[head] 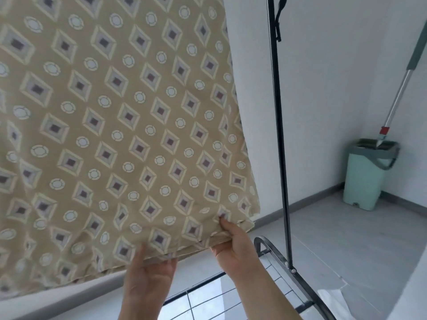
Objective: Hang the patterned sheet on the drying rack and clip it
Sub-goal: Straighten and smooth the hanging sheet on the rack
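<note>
**Sheet Held at Lower Hem, Both Hands**

Gripped the lower hem of the patterned sheet [115,123] with the left hand [147,277], thumb laid on the front face, fingers curled under and behind the edge. Pinched the same hem with the right hand [233,245], just beside the lower right corner: thumb pressed into a fold on the front, remaining fingers hidden behind the cloth. Positioned near each other but apart, forearms raised from below.

Spread across the left and centre of the view, beige with diamonds and pale circles. Lifted toward the camera at the held edge. Top edge out of view, so attachment to the rail could not be told.

Stood just right of the sheet's right edge: the dark upright pole [280,135] of the drying rack, joined at its foot to a curved base frame [300,285] with thin wire rungs. Carried a dark strap-like fitting [278,26] near its top; type not discernible.

Placed well apart, in the far right corner: a pale green mop bucket [365,176], mop handle [402,88] angled up from it against the wall.
</note>
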